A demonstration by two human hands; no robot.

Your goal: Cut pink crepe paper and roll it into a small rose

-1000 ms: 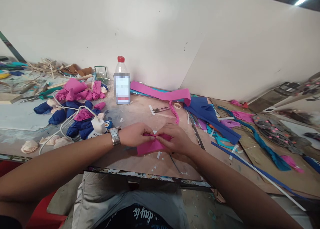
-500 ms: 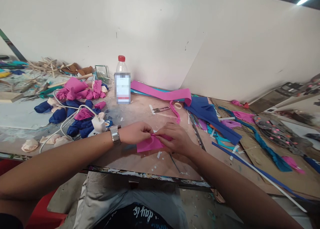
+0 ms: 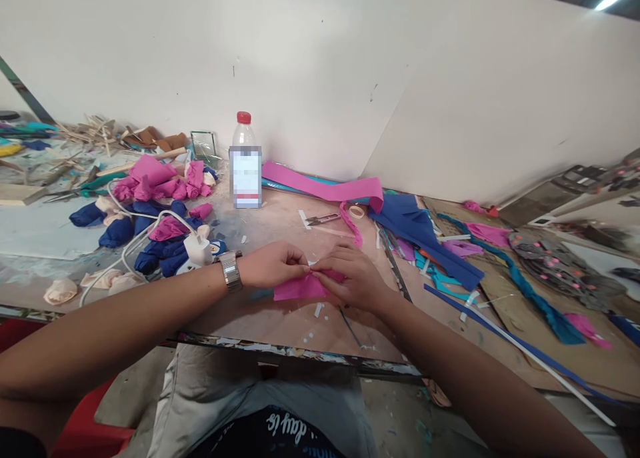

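Note:
Between my two hands is a piece of pink crepe paper (image 3: 297, 289), gathered at its middle, with its flat lower left part hanging just over the table. My left hand (image 3: 277, 265) pinches the gathered spot between thumb and forefinger. From the other side my right hand (image 3: 353, 275) grips the same paper, its fingers closed and nearly touching the left fingertips. Part of the paper lies hidden under the right fingers. Just beyond the hands are small thread snips (image 3: 323, 219), a twisted pink strip (image 3: 353, 225) and a tape ring (image 3: 356, 211).
A red-capped bottle (image 3: 244, 135) stands against the wall. Left lie bundled blue and pink pieces (image 3: 150, 185) under a white cable with a charger (image 3: 197, 248). To the right are a blue paper sheet (image 3: 425, 238), a teal twisted strip (image 3: 525, 285) and a white stick (image 3: 545, 365).
Both hands stay almost in place on the pink paper. The left fingertips have shifted slightly at the gathered spot, and the paper's lower edge has risen a little.

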